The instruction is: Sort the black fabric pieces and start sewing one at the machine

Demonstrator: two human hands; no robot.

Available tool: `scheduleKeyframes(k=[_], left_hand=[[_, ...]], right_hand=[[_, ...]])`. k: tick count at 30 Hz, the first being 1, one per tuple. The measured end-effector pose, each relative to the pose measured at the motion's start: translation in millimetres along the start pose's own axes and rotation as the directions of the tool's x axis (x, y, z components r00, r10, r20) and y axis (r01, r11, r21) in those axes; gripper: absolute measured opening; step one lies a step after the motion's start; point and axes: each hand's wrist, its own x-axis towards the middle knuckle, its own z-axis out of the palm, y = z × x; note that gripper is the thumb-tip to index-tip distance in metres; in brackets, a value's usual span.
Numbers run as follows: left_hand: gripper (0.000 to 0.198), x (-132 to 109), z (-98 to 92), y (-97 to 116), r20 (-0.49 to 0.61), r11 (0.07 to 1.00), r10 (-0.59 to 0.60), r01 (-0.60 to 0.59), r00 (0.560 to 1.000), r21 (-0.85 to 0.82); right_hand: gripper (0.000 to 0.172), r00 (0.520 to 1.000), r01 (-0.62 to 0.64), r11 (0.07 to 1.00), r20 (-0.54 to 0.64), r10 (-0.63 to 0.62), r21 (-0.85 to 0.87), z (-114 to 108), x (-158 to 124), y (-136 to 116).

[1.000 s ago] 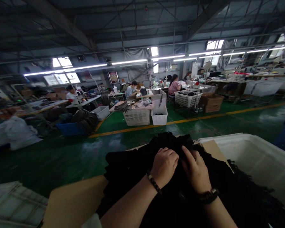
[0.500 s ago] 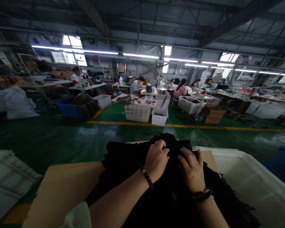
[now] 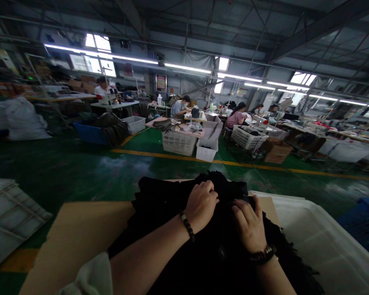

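Observation:
A large heap of stacked black cloth pieces (image 3: 169, 205) lies in front of me, its edges layered and ragged. My left hand (image 3: 202, 205) is closed at the upper middle of the heap, fingers curled into the cloth and their tips hidden. To its right, my right hand (image 3: 249, 223) has bent fingers gripping the cloth near the heap's far right edge; its outermost finger stands a little apart. Dark beads circle both wrists. Under the heap, a brown cardboard sheet (image 3: 80, 233) shows at the left.
A white plastic bin (image 3: 313, 233) borders the heap at right, with a blue basket (image 3: 363, 221) beyond. A white crate (image 3: 12, 221) stands at left. Across the green floor, several people sit at sewing tables behind a white basket (image 3: 178, 143) and a blue tub (image 3: 89, 133).
My right hand has shifted slightly down and its fingers have curled more into the cloth. The left hand stays nearly where it was. The view has tilted slightly.

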Motion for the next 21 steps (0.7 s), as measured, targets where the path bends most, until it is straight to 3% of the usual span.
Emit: scheduleKeyframes(k=[10, 16, 21], left_hand=[[0.009, -4.9, 2.4, 1.4, 0.029, 1.000, 0.002, -0.002, 1.000, 0.006], [0.014, -5.5, 6.3, 7.6, -0.003, 0.997, -0.073, 0.073, 0.997, -0.023], [0.011, -6.5, 8.1, 8.6, -0.014, 0.995, -0.066, 0.065, 0.998, -0.072]], right_hand=[[0.026, 0.995, -0.089, 0.996, 0.038, 0.090, -0.023, 5.3, -10.0, -8.8], [0.047, 0.980, -0.161, 0.986, 0.106, 0.166, -0.053, 9.6, -5.5, -16.3], [0.053, 0.953, -0.170, 0.975, 0.226, 0.200, -0.145, 11.7, 2.9, -18.4]])
